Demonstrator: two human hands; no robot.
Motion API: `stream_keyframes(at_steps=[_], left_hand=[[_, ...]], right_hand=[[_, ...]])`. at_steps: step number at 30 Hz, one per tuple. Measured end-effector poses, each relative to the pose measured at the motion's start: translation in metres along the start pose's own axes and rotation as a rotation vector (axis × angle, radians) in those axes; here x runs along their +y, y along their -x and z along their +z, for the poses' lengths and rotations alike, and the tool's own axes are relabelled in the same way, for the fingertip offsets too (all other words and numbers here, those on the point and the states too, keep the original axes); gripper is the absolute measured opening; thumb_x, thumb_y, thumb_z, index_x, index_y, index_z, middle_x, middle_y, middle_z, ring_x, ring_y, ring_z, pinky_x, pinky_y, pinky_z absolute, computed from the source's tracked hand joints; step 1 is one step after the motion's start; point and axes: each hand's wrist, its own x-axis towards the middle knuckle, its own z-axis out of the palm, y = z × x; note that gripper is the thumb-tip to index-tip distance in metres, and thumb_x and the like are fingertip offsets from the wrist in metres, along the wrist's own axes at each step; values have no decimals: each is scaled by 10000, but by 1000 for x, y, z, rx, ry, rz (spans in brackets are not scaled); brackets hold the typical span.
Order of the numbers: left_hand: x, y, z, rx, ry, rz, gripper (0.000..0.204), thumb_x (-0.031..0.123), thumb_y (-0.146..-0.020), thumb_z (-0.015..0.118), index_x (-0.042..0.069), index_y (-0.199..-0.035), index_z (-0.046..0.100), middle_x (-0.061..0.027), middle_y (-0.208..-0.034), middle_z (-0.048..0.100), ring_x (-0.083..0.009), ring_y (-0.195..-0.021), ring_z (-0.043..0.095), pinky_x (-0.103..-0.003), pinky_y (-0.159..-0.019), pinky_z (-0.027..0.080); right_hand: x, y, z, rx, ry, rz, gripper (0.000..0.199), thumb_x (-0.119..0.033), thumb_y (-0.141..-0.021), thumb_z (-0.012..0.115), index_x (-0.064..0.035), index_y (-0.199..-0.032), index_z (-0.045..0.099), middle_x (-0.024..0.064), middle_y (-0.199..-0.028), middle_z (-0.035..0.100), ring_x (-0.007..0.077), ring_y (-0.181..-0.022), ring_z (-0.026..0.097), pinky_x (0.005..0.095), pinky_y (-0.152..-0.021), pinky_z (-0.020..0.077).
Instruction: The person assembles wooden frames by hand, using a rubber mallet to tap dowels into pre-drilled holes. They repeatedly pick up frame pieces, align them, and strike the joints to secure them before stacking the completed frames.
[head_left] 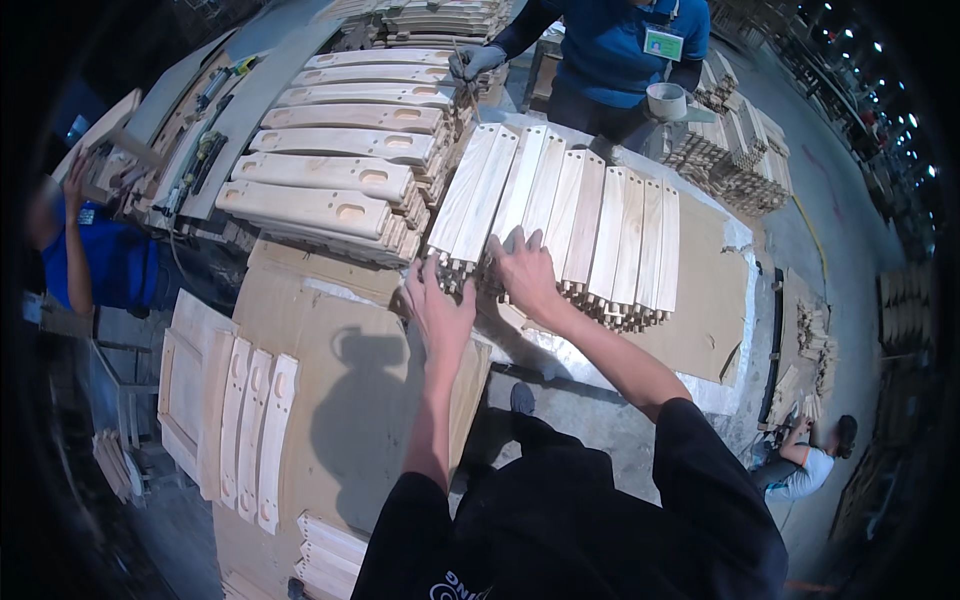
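Rows of pale wooden slats (559, 205) with dowel-like pegs on their near ends lie stacked side by side before me. My left hand (440, 310) is at the near left corner of this stack, its fingers spread and fingertips against the pegged ends. Beside it, my right hand (525, 275) rests over the near ends of the slats, fingers apart and slightly bent. Its thumb is hidden. Across the stack stands a person in a blue shirt (610, 70). One gloved hand (476, 62) of that person holds a thin stick; near the other is a white cup (666, 101).
Left of the slats are piled curved boards with oval slots (320, 178). A cardboard-covered table (300, 400) holds several slotted pieces (262, 430) and a wooden frame (182, 380). Another person (805, 465) crouches at the right; one in blue (85, 250) is at the left.
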Motion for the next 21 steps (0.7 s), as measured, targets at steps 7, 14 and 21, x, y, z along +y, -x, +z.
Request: stream_keyframes(at_steps=[7, 14, 21], left_hand=[[11, -65, 28, -302, -231, 34, 859, 294, -693, 770, 52, -1406, 356, -249, -1361, 373, -426, -1245, 365, -535, -1044, 301], [9, -64, 42, -362, -338, 8, 927, 336, -692, 769, 82, -1448, 297, -238, -1324, 401, -432, -1217, 392, -569, -1003, 337], [23, -69, 46, -409, -323, -13, 946, 337, -685, 770, 73, -1446, 275, -238, -1309, 397, -414, -1210, 389, -573, -990, 325]], right_hand=[[-28, 45, 0, 30, -51, 42, 443, -110, -815, 576, -63, -1254, 538, 293, -1240, 482, 549, -1112, 470, 550, -818, 493], [-44, 74, -16, 200, -205, 203, 450, -192, -782, 681, -107, -1209, 565, 215, -1218, 505, 425, -1119, 498, 476, -861, 484], [-4, 108, 7, 90, -1529, 897, 418, -313, -882, 673, 20, -1102, 548, 124, -968, 630, 245, -887, 638, 372, -781, 537]])
